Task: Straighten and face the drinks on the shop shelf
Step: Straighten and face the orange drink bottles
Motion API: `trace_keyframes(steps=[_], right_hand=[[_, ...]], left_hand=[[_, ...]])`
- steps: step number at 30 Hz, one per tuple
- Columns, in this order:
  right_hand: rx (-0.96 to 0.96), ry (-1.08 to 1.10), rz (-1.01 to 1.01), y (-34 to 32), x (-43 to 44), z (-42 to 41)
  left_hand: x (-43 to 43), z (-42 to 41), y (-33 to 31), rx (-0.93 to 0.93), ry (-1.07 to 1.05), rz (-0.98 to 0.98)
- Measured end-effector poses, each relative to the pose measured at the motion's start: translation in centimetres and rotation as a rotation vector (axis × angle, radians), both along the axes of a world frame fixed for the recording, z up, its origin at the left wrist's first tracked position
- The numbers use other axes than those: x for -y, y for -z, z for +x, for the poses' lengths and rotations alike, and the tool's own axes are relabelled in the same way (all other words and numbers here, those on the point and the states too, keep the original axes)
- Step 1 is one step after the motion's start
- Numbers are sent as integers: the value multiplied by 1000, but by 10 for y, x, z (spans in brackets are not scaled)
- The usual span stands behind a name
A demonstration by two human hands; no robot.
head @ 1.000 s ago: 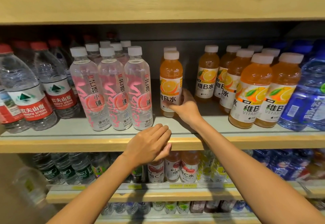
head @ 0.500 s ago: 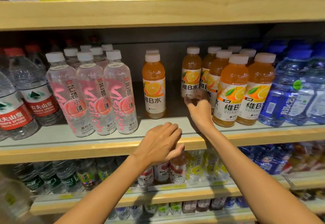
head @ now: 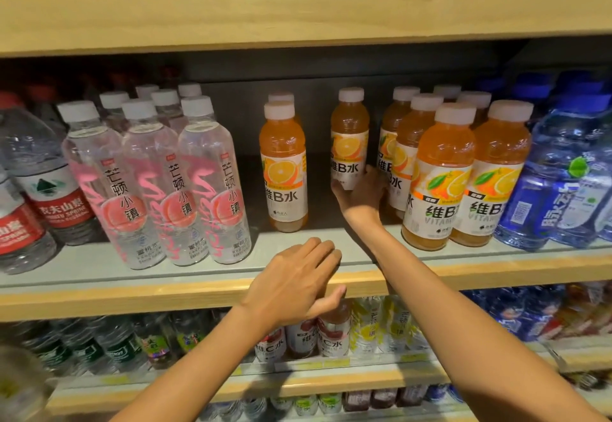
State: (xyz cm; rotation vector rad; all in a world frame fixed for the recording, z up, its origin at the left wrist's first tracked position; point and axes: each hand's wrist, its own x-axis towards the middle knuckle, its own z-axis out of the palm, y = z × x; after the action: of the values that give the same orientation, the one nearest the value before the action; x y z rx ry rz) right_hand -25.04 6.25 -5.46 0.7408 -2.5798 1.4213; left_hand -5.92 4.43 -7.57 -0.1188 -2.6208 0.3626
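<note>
- Right-hand fingers (head: 372,175) and thumb curl round the label of an orange plastic drink bottle with a white cap (head: 349,133).
- It stands upright, set back on the grey, wood-edged shelf (head: 198,292).
- The right hand (head: 362,198) reaches in.
- Left hand (head: 294,286): fingers pressed together, resting on the shelf's front edge.

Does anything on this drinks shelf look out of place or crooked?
The white-capped orange vitamin-drink bottle gripped by the right hand is far back on the grey shelf, and the matching bottle left of it stands apart, behind the front row. Nothing spilled or tipped.
</note>
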Motion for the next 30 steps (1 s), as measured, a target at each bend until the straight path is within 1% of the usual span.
trace_keyframes(steps=[2,7,12,17,21,24,26,27,28,30], right_hand=[[23,-29,-59,-1,6,-4],[103,-120,-294,3,16,-14],[153,-127,-425,2,22,-20],[124,-113,-423,2,14,-14],[97,-98,-337,-8,1,3],[77,-174,-358,-12,-21,20],[50,-239,-350,-12,-41,30],[40,-261,-322,-13,-51,36],[32,-276,-302,-15,-62,42],[39,-292,-296,-19,-81,53]], left_hand=[[0,0,0,3,1,2],[1,-1,3,-5,4,-2],[1,-1,4,-22,3,2],[-2,1,1,-24,0,6],[-3,3,1,-27,-12,22],[-4,5,0,-10,-23,50],[-4,7,-1,-13,-21,152],[-5,7,-1,-28,-27,240],[-5,8,-2,-55,-44,348],[-5,9,-7,-177,-84,602]])
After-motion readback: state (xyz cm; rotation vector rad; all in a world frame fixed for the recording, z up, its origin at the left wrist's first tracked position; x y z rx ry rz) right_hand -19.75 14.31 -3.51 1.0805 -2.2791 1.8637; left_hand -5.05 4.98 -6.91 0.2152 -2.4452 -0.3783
